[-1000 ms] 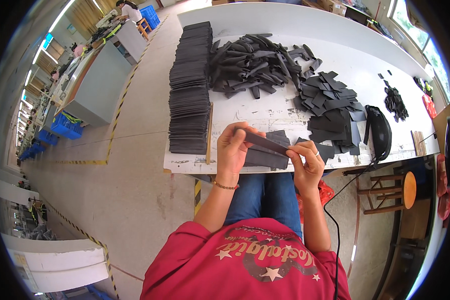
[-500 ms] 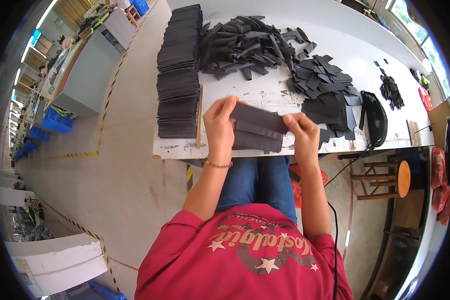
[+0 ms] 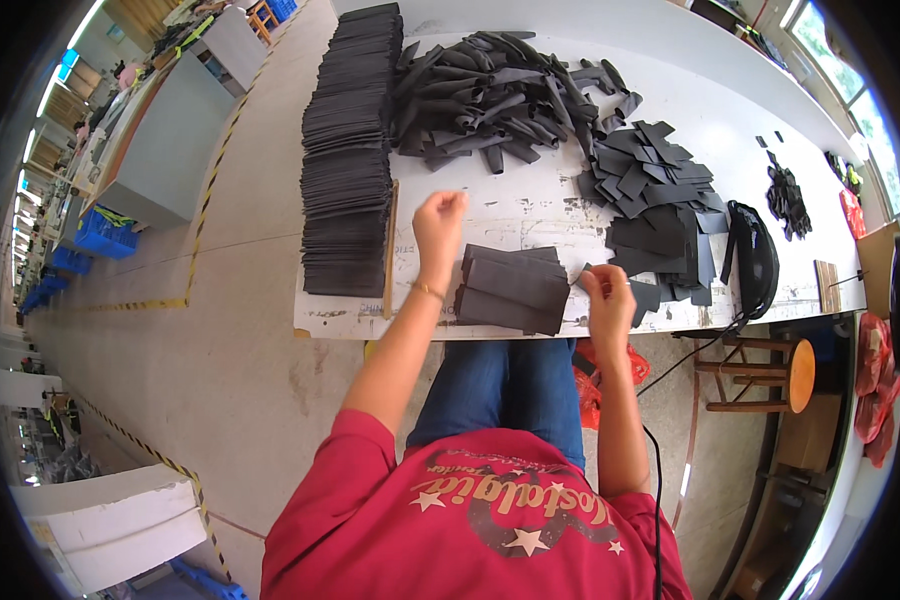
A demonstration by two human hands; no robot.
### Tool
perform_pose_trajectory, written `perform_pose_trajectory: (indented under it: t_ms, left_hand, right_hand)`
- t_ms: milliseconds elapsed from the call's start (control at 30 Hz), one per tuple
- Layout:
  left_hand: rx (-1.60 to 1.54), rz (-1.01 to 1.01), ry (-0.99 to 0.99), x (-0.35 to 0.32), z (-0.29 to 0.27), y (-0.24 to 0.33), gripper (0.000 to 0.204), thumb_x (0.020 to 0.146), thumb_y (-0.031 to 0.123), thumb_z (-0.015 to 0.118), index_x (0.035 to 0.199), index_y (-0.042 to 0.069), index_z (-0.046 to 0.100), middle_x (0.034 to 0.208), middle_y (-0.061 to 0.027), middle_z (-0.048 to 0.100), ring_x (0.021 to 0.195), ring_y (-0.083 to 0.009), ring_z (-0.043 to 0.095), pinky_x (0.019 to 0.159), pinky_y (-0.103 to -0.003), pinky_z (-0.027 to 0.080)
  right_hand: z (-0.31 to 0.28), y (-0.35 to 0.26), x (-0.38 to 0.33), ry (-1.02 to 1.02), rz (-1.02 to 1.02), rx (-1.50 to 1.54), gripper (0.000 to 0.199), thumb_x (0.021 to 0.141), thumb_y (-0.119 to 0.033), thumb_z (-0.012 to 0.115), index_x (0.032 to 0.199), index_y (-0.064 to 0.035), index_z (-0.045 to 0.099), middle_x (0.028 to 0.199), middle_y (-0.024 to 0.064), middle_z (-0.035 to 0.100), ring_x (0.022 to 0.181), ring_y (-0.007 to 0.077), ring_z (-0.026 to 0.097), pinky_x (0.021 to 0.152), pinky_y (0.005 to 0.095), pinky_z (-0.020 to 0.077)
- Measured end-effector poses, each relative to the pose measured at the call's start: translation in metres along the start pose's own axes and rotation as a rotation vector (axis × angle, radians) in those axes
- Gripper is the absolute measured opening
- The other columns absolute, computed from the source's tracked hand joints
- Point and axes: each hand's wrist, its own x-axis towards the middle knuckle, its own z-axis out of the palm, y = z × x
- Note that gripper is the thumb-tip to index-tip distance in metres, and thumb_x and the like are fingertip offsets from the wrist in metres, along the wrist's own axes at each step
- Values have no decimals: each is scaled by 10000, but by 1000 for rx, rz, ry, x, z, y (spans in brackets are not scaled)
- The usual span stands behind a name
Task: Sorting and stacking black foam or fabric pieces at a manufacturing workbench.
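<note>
Just now neither hand grips anything. The left hand [image 3: 440, 218] is curled loosely with nothing visible inside it, raised just above the upper left corner of a small stack of dark flat pieces [image 3: 512, 288]. The right hand [image 3: 607, 293] sits at the stack's right end, fingers bent near a loose piece there; whether they pinch it I cannot tell. The stack lies near the middle of the frame, close to the near edge of the white table [image 3: 530, 205], probably kept close so both hands reach it without stretching.

Left of the left hand a thin wooden strip [image 3: 391, 248] runs away from the near edge, and beyond it stand long tidy rows of stacked dark sheets [image 3: 348, 165], reaching toward the top of the frame. That strip seems to keep the finished rows apart from the working patch. Above the hands lies a loose heap of curled dark strips [image 3: 490, 95], and to the right a spread pile of flat cut pieces [image 3: 655, 195], both within easy reach. Further right rests a black rounded object [image 3: 752, 258], its cable dropping over the table's edge.

Bare tabletop shows between the hands and the heaps, giving open room; the near edge is tight against the stack.
</note>
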Motion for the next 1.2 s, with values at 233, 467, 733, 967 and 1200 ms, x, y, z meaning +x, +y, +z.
perform_pose_trajectory:
  t_ms: [233, 467, 733, 967, 1200]
  left_hand:
    - [306, -135, -22, 120, 60, -83, 244, 849, 234, 633, 874, 0, 696, 764, -168, 696, 616, -339, 667, 596, -445, 512]
    - [623, 181, -65, 102, 114, -20, 355, 896, 333, 624, 945, -18, 611, 671, -166, 664, 641, -312, 690, 602, -393, 538]
    - [-822, -807, 18, 174, 150, 8, 290, 967, 221, 567, 907, -62, 564, 810, -196, 642, 604, -334, 650, 525, -414, 604]
    - [-877, -734, -491, 97, 143, 39, 154, 951, 32, 519, 999, -109, 559, 980, -248, 650, 848, -361, 677, 743, -449, 610]
    - [-970, -601, -539, -5, 69, 78, 215, 954, 20, 528, 1132, -99, 540, 1176, -240, 616, 1121, -365, 612, 1002, -441, 513]
  right_hand:
    - [-20, 26, 6, -374, -323, -692, 499, 711, -148, 776, 1178, -53, 626, 1155, 88, 589, 1083, 296, 537, 868, 419, 428]
    - [-37, 50, -2, -388, -452, -788, 374, 776, -145, 696, 1116, -6, 627, 1081, 102, 603, 980, 297, 543, 826, 407, 457]
    - [-30, 46, 0, -451, -569, -608, 206, 819, -32, 575, 1009, 18, 636, 946, 116, 614, 903, 293, 570, 790, 401, 472]
    - [-54, 46, 12, -155, -88, -69, 280, 866, 86, 584, 1128, 15, 657, 1069, 132, 636, 1003, 254, 632, 921, 294, 481]
    - [-53, -53, 12, -95, -24, 102, 336, 836, -54, 715, 1069, -11, 477, 943, 166, 564, 843, 301, 577, 766, 367, 465]
